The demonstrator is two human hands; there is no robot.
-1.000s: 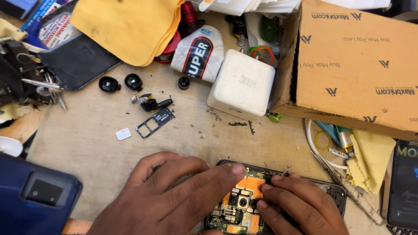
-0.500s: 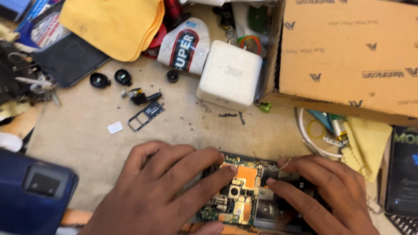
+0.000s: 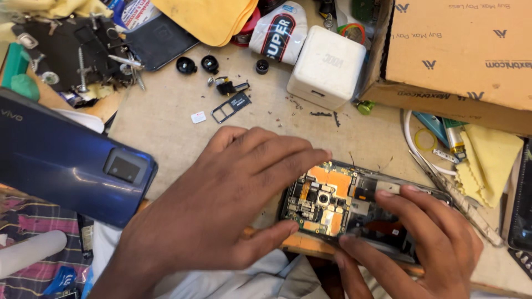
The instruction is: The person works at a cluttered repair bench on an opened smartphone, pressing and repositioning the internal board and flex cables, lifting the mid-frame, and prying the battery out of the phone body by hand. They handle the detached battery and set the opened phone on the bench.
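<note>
Disassembly looks partway done: blue back cover (image 3: 72,160) off and set aside left, opened phone (image 3: 343,207) at bench edge, circuit board still seated, gripped between left hand (image 3: 221,205) and right hand (image 3: 421,243).

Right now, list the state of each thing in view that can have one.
opened phone: back off, circuit board exposed
blue back cover: detached, lying at left
SIM tray: removed, empty
cardboard box: closed
left hand: gripping the phone's top
right hand: holding its lower body
</note>
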